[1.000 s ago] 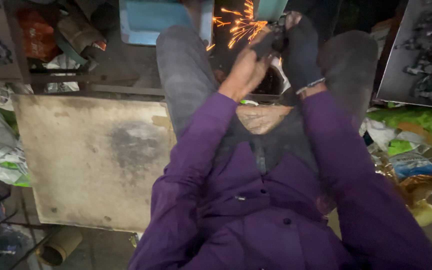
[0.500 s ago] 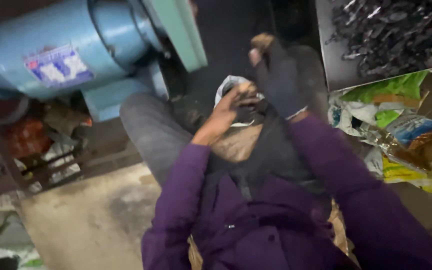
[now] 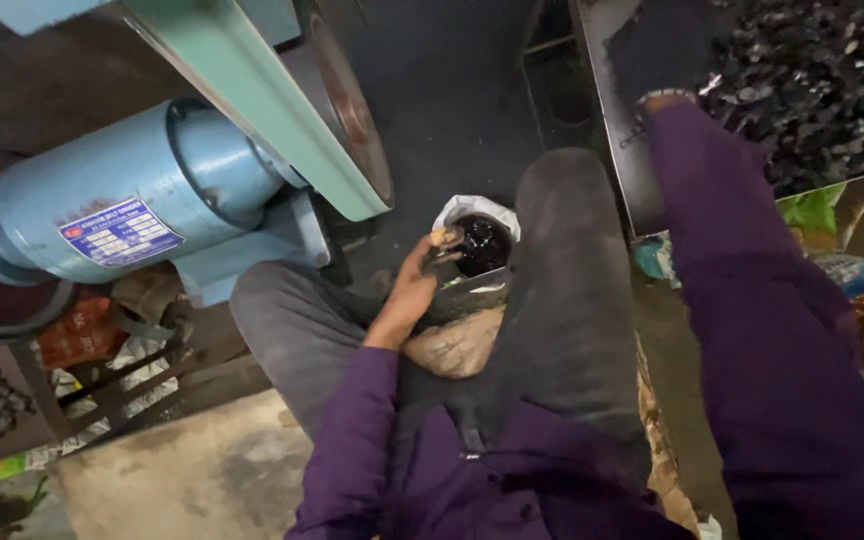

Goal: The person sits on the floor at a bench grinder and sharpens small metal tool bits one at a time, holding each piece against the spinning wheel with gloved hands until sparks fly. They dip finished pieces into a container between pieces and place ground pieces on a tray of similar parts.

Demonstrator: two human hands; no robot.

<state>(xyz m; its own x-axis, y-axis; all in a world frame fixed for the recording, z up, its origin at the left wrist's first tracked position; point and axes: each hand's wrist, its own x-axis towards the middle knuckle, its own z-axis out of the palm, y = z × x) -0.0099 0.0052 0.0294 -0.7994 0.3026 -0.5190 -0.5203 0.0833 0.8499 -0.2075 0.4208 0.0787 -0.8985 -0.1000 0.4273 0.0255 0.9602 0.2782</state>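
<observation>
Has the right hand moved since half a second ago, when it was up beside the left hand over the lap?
Yes. The right hand has swung out to the person's right, reaching the tray of dark metal parts, away from the left hand.

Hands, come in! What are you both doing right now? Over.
Left hand at the white-lined pot of dark liquid, grip unclear. Right hand reaching into the tray of dark metal parts. Nothing blocking.

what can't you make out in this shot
Head view:
- Right hand: mostly hidden by its own purple sleeve; grip unreadable.
- Left hand: fingertips over the dark bag; what they pinch is too small.
- Metal parts in the tray: dark, blurred.
- Blue motor: cut by the left edge.
</observation>
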